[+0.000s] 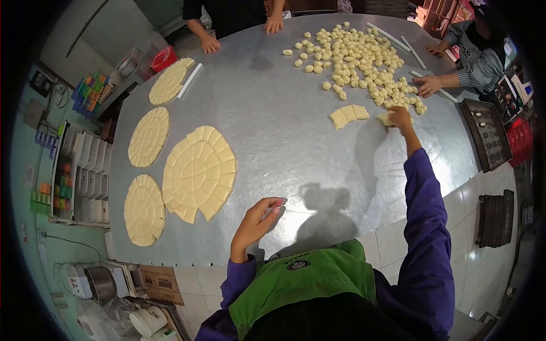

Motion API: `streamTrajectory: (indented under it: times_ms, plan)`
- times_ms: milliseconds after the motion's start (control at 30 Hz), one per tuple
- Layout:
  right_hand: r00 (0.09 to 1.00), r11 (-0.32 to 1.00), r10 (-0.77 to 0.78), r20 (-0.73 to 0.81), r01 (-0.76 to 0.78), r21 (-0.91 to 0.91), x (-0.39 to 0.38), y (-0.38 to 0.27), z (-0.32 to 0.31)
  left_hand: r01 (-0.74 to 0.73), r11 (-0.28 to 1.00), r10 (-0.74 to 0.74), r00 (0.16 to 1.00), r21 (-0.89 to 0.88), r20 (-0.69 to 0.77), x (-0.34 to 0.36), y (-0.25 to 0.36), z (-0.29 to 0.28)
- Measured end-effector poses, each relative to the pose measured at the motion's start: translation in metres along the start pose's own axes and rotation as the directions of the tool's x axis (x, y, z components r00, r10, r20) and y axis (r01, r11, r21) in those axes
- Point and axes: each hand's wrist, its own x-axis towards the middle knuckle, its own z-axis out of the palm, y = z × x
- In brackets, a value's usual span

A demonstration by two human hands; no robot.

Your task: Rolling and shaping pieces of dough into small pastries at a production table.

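My right hand [401, 118] reaches far out over the metal table, its fingers closed on a flat piece of pale dough [384, 119] beside the heap of dough balls [355, 59]. The hand partly covers that piece. Just left of it lies a curved strip of dough [348, 116], scored into sections. Close to my body, my left hand [256, 220] hovers at the near side of the table, thumb and forefinger apart and fingers loosely bent. A small grey spot shows at its fingertips; what it is I cannot tell. The nearest dough to it is a large scored dough round [199, 173] with a notch in its near edge.
Smaller scored dough rounds [149, 136] line the table's left side. A white rod [190, 80] lies beside the far one; more rods [388, 37] lie at the far right. Co-workers' hands [429, 85] rest across the table. A dark tray [485, 134] stands at the right edge.
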Motion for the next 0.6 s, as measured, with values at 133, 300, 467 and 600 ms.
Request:
streamTrajectory:
  times_ms: [133,300,467,600]
  plan:
    - [1.000,0.942,0.008,0.008,-0.010,0.335,-0.052,0.009,-0.038,0.025,1.000,-0.025,1.000,-0.009,-0.013,0.003,-0.002,0.002]
    - [0.871,0.737,-0.363,0.332,0.050,0.674,-0.222,-0.090,0.021,-0.235,0.866,0.339,0.925,0.441,-0.173,0.022,0.002,0.036]
    - [0.694,0.783,-0.433,0.575,-0.027,0.622,-0.312,-0.114,0.102,-0.343,0.858,0.339,0.937,0.383,0.079,0.029,0.023,0.057]
    - [0.719,0.856,-0.432,0.544,0.138,0.498,-0.322,-0.124,0.116,-0.173,0.935,0.141,0.982,0.310,0.122,0.019,-0.002,0.053]
